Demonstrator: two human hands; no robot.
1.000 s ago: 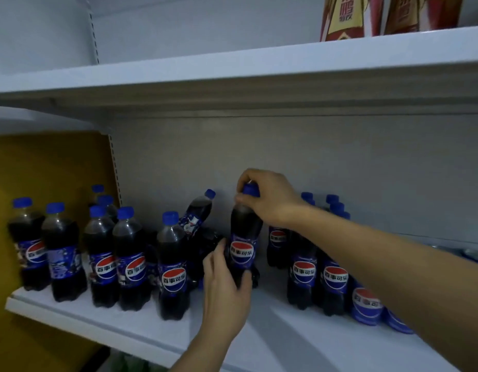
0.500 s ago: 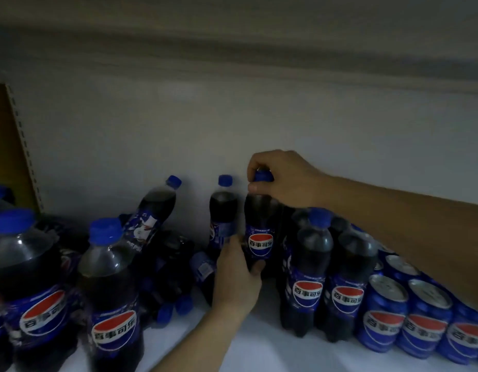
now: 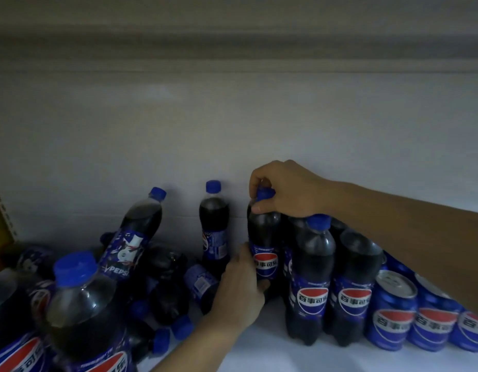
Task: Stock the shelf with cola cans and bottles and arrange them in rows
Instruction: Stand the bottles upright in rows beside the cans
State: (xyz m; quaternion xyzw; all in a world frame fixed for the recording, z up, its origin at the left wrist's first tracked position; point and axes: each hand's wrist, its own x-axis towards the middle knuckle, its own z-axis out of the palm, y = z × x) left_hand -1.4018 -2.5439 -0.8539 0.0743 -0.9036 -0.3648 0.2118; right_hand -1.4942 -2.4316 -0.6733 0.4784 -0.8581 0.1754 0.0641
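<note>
Head view: my right hand (image 3: 289, 191) is curled over the blue cap (image 3: 264, 194) and neck of the cola bottle (image 3: 262, 229). My left hand (image 3: 240, 294) wraps its lower body, right beside the label. Both hands are gripping the same bottle, so neither is free.

The bottle is upright, deep on the shelf (image 3: 259, 353) near the back panel (image 3: 232, 130). It sits against the left end of the standing bottle block (image 3: 311, 277). I can't tell if the base is down, because the left hand hides it.

Handling, my read:
- It's full and sealed, so it has real weight and a stiff wall that won't crush under a firm squeeze.
- It's tall and narrow, so it tips easily if nudged high up.
- The plastic and label look smooth, so it's likely slick. Grip round the body, not with fingertips.
- The cap alone steers the bottle but lets the base swing. Label band plus cap is the right pair of holds for sliding it square into the row.

Neighbours:
- A lone upright bottle (image 3: 213, 224) stands just left, apart from mine.
- A leaning bottle (image 3: 137, 232) is propped further left.
- The fallen bottles (image 3: 165, 277) lie in a heap below and behind my left hand.
- The cans (image 3: 392, 312) line the front right, under my right forearm.

Risk: the left wrist could knock the heap, or the forearm could clip the caps of the front bottles.
</note>
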